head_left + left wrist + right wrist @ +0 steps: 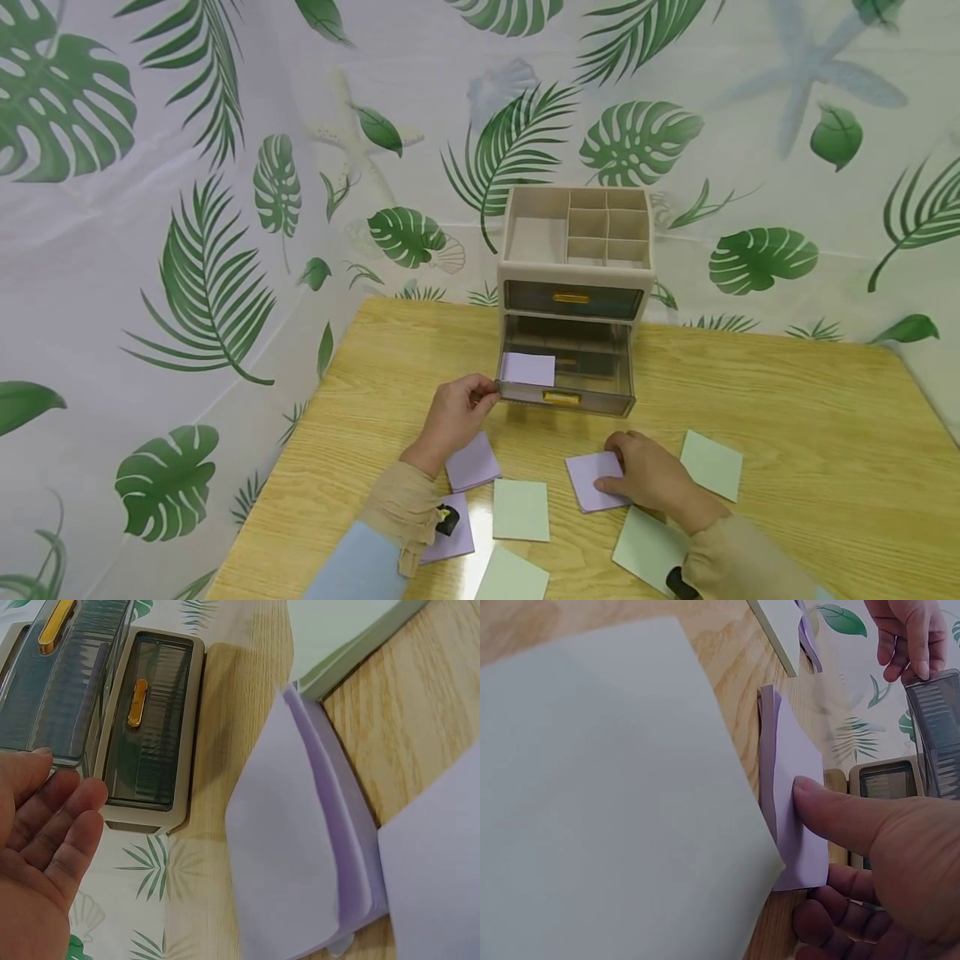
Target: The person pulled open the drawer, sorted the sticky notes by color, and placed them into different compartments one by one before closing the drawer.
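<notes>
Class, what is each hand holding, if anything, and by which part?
The right hand holds a purple note pad by its right side; the left hand pinches the open drawer at its front-left corner.

1. Left hand: reaches farther forward, thumb and bent fingers pinching.
2. Right hand: thumb opposed to curled fingers, pinching.
3. Left forearm and right forearm: both angled inward.
</notes>
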`<act>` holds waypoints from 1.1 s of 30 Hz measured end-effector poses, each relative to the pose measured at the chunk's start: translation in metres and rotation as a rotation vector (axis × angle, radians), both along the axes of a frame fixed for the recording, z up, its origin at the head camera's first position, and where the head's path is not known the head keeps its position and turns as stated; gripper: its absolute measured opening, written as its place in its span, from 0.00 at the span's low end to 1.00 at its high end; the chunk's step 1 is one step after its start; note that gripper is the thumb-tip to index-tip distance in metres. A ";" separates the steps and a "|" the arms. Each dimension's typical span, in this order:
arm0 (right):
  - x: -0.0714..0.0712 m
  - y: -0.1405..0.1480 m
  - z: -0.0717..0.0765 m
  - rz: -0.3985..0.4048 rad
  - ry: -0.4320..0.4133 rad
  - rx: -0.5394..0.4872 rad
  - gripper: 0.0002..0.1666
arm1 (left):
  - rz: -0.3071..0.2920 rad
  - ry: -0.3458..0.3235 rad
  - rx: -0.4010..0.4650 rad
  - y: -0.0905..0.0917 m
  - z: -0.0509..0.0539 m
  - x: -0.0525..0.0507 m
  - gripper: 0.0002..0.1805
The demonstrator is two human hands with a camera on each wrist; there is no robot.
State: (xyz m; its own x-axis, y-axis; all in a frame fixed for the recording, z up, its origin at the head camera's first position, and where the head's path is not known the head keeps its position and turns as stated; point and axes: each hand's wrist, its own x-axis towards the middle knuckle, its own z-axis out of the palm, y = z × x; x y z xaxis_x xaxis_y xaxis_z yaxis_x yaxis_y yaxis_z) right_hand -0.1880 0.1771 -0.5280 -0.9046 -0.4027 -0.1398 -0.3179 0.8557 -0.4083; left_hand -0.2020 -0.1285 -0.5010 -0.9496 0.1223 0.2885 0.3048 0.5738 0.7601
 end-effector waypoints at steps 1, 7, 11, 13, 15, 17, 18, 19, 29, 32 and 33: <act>0.000 0.000 0.000 0.000 -0.004 -0.003 0.33 | 0.000 -0.001 -0.001 0.000 0.000 0.000 0.02; 0.000 0.001 0.000 -0.006 -0.030 -0.027 0.33 | 0.001 -0.006 -0.005 0.001 0.000 -0.001 0.02; -0.001 0.003 -0.002 -0.016 -0.044 -0.048 0.35 | 0.001 -0.006 -0.006 0.001 0.000 -0.001 0.02; -0.001 0.003 -0.003 -0.019 -0.042 -0.055 0.35 | 0.000 -0.007 -0.004 0.001 0.001 0.000 0.02; -0.001 0.002 -0.002 -0.014 -0.038 -0.066 0.34 | 0.003 -0.008 -0.003 0.001 0.002 0.000 0.02; -0.001 0.001 -0.002 -0.007 -0.034 -0.080 0.32 | 0.005 -0.013 -0.002 0.001 0.002 0.000 0.02; -0.001 0.001 -0.001 -0.005 -0.034 -0.087 0.32 | 0.007 -0.017 -0.002 0.001 0.002 0.000 0.02; 0.000 0.001 -0.002 -0.001 -0.036 -0.094 0.31 | 0.009 -0.021 -0.004 0.001 0.001 0.000 0.03; 0.000 0.001 -0.003 -0.017 -0.029 -0.097 0.32 | 0.003 -0.012 0.003 0.001 0.001 -0.001 0.02; 0.000 0.000 -0.001 -0.015 -0.024 -0.105 0.31 | 0.006 -0.011 0.007 0.002 0.001 -0.001 0.02; 0.000 0.000 -0.001 -0.017 -0.024 -0.111 0.30 | 0.005 -0.012 0.008 0.002 0.001 0.000 0.02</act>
